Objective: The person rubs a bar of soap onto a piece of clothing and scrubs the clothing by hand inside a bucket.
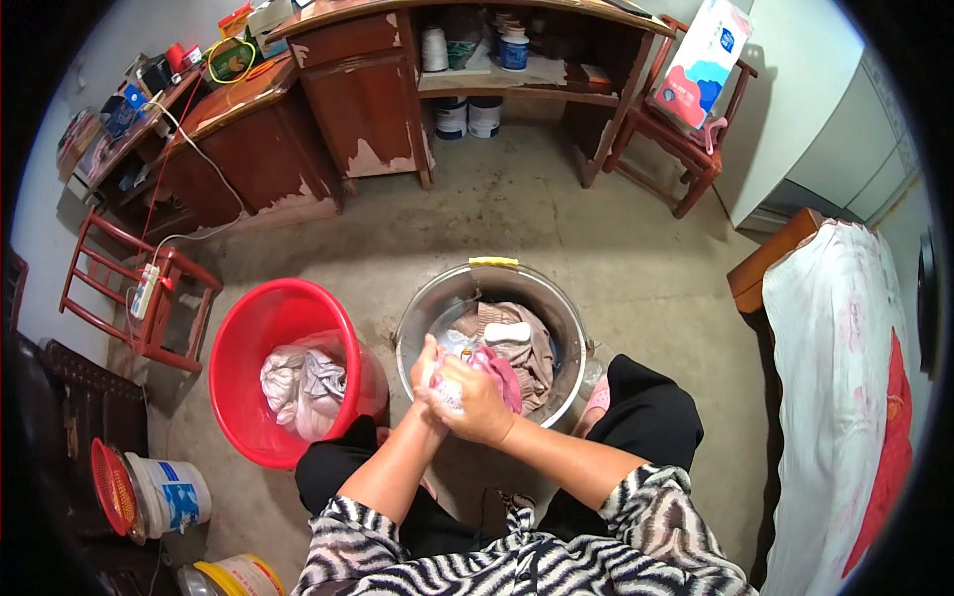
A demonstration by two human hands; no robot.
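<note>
Both hands meet over the near left side of a metal bucket (574,382) on the floor between my knees. A pink cloth (505,377) with white suds is squeezed between them and hangs to the right, over the bucket. My left hand (427,366) is closed on its sudsy end. Wrapped round the cloth from the right is my right hand (479,409), its fingers partly hidden. Beige-brown striped clothing (537,350) lies in the bucket, with a white, rounded, bar-shaped object (508,333) on top.
A red plastic tub (227,372) with pale laundry (303,385) stands left of the bucket. Farther left is a red wooden chair (174,298) with a power strip (145,290). Worn desks (358,104) line the back; a cloth-covered piece of furniture (820,397) stands right.
</note>
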